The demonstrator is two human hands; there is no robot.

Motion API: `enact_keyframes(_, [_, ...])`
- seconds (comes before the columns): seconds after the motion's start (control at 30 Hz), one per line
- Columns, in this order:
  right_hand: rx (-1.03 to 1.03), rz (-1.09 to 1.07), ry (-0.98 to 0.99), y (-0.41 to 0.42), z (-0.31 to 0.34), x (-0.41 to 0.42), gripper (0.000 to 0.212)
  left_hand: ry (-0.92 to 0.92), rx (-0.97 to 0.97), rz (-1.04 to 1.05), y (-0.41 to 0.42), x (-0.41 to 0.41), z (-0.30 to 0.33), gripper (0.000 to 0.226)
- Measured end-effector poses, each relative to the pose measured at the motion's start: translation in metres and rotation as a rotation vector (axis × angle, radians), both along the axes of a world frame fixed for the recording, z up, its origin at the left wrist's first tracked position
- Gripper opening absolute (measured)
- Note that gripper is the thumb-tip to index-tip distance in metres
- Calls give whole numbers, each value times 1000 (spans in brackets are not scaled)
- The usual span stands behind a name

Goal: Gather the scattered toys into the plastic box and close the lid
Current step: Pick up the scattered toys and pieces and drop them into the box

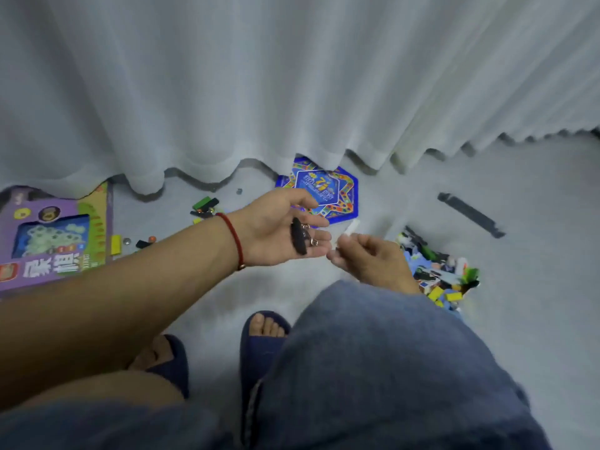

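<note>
Many toy pieces (pixel 448 287) fill the plastic box (pixel 409 233).

Matt black toy (pixel 298 235), plastic by the look, with a small shiny metal clasp (pixel 312 239), lying in the left hand (pixel 282 232). Red woven cord bracelet (pixel 234 239) on that wrist. Small white piece (pixel 349 231), smooth, pinched in the right hand (pixel 367 258). Glossy plastic bricks (pixel 438 271) heaped at right. Printed glossy cardboard for the blue game board (pixel 337 193) and purple box (pixel 55 235). Soft white cloth curtain (pixel 259 92), pleated. Pale matt floor (pixel 519 287). Blue denim on the knee (pixel 389 368); matt navy slippers (pixel 259 345).
</note>
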State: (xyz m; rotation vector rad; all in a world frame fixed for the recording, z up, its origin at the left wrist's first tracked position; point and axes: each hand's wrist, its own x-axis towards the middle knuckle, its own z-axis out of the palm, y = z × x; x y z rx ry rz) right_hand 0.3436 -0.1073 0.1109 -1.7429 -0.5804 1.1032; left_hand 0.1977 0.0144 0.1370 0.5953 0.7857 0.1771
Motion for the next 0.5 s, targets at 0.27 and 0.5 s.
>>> enact_keyframes(0.27, [-72,-468,74,-108,47,92,2,99,287,-417,-74,123,66,60])
enact_keyframes(0.5, [-135,-385,-17,-101,43,101,18,159,432,-191,-43,73,45,43])
